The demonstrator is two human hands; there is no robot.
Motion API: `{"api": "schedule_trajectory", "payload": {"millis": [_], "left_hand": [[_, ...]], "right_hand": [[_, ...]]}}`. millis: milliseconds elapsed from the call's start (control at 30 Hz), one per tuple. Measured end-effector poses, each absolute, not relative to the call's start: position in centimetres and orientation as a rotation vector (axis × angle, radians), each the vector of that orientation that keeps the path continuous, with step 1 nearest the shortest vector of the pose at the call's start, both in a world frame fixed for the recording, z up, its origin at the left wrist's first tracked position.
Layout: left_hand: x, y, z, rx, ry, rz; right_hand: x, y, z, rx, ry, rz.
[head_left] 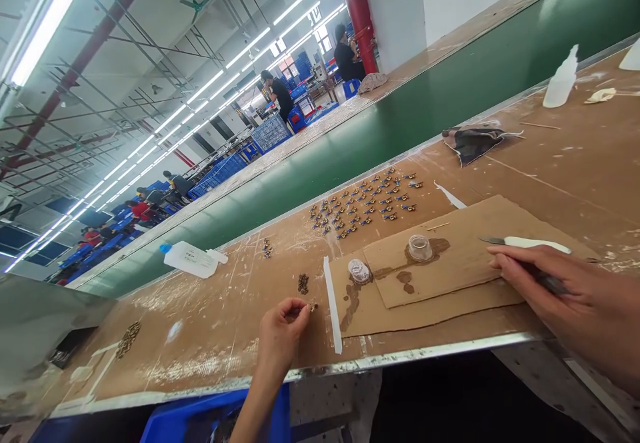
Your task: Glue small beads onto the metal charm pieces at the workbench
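My left hand (281, 333) is low over the front of the bench, thumb and forefinger pinched together; what they hold is too small to make out. Tiny brownish pieces (314, 307) show right at those fingertips, and a small pile of similar pieces (303, 284) lies just beyond. In my right hand (575, 290) is a white-handled tool (535, 244) with a dark pointed tip, aimed left above the cardboard (475, 256). On the cardboard stand a clear small cup (421, 248) and a round whitish lid-like dish (359, 270), with wet brown stains around them.
Rows of small blue-and-gold parts (367, 203) lie behind the cardboard. A white bottle (190, 259) rests on its side at left; another bottle (561, 83) stands at right. A dark cloth (475, 142) lies near the green conveyor belt (425, 96). Below the bench edge is a blue bin (215, 416).
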State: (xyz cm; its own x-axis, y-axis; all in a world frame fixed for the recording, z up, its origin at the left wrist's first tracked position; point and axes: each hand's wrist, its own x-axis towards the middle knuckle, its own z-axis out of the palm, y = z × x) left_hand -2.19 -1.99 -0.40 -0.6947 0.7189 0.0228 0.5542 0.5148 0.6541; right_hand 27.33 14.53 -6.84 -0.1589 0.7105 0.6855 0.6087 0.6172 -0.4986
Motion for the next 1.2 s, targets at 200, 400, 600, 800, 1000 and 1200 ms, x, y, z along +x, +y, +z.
{"api": "schedule_trajectory", "payload": {"millis": [200,400,600,800,1000,1200], "left_hand": [[-2.43,-1.63,-0.66,1.094,2.495,0.952],[-2.50,-1.48,-0.71,1.132,2.521,0.868],[-2.74,-1.43,-0.89,1.171,2.531,0.842],[-2.92,-1.39,-1.22,1.163,2.522,0.842],[-2.80,-1.34,-1.05,1.205,2.533,0.839],[-3.00,-1.30,-1.19,1.229,2.534,0.835]], "right_hand": [[27.31,14.32,-6.52,-1.074,-1.859,0.108],[27.21,14.51,-6.67,-1.005,-1.826,0.087],[27.33,14.83,-7.03,-1.008,-1.844,0.019],[27.39,14.68,-7.14,-1.027,-1.836,0.049],[27.41,14.67,-6.80,-1.001,-1.840,0.031],[27.39,14.80,-6.90,-1.011,-1.847,0.014]]}}
